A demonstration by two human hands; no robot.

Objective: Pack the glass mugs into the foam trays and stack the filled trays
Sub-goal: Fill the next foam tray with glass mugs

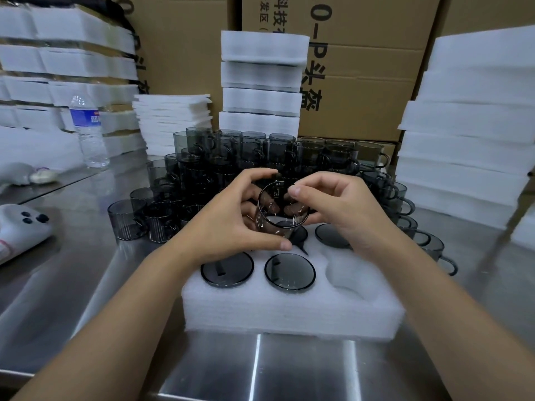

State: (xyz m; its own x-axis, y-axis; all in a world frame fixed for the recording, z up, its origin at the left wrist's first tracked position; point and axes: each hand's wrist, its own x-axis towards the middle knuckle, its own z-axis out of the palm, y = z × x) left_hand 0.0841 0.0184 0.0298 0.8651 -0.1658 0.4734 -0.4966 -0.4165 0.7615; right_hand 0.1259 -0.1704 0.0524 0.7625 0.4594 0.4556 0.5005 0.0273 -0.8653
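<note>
1. Over the back row of the foam tray (289, 308), between both hands: one smoky glass mug (279, 209), tilted, open mouth turned toward the camera; hard to tell whether touching the foam or just above it.
2. Left hand (228, 224): fingers curled round the mug's left side, thumb low near its base; grasping the glass.
3. Right hand (338, 206): thumb and fingertips pinching the mug's right side near the rim; remaining fingers bent behind the glass.
4. In the tray: seated mugs (227, 269) in the front-left and front-middle pockets, showing as dark discs; another in the back-right pocket; a fourth in the back-middle pocket, half hidden under the held mug; front-right pocket (350, 276) bare foam; back-left pocket hidden by the left hand.
5. Just behind the tray, on the steel table (289, 371): a heap of loose mugs (231, 163), piled in tiers, handles pointing various ways.
6. Further back: a column of stacked trays (260, 82); beside it a pile of thin foam sheets (173, 123); cardboard boxes (362, 82) behind.
7. At the right: a tall foam stack (469, 140); at the left: a water bottle (88, 131), upright.
</note>
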